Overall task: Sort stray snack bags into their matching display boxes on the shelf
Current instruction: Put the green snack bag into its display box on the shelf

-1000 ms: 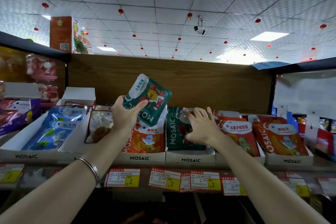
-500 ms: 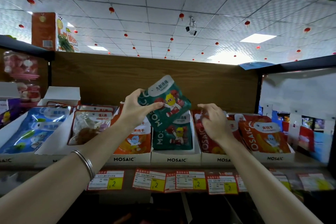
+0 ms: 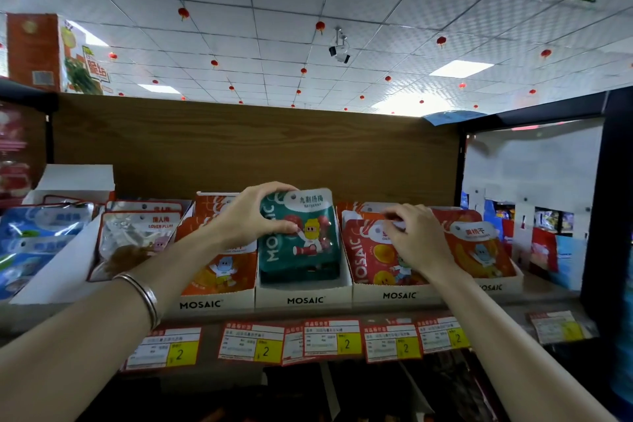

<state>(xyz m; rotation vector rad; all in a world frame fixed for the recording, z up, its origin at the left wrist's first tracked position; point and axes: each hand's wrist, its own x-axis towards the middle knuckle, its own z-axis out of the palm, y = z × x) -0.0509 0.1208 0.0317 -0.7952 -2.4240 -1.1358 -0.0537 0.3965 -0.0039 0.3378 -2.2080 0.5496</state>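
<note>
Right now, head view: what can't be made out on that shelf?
- Price tags: fine print too small and blurred; only the yellow "2" reads.
- Red bag: label text covered by the right hand.
- Green box: contents behind the green bag hidden by that bag, which the left hand grips.
- Blue bags: cut by left edge, glare-blurred.

We read "MOSAIC" on the front lips of three white display boxes (image 3: 305, 300), and partly, as "OSAIC", on a fourth box (image 3: 490, 287) at right. The green snack bag (image 3: 301, 243) carried "MOSAIC" vertically and "九制杨梅" on its white label. The red bag (image 3: 366, 257) showed "MOSAIC" vertically, partly cut off. A clear bag (image 3: 144, 236) read "情人梅 LOVER PLUM". An orange bag (image 3: 479, 250) read "黄桃干". Yellow price tags (image 3: 347, 343) along the shelf edge each showed "2"; the finer print was illegible.
</note>
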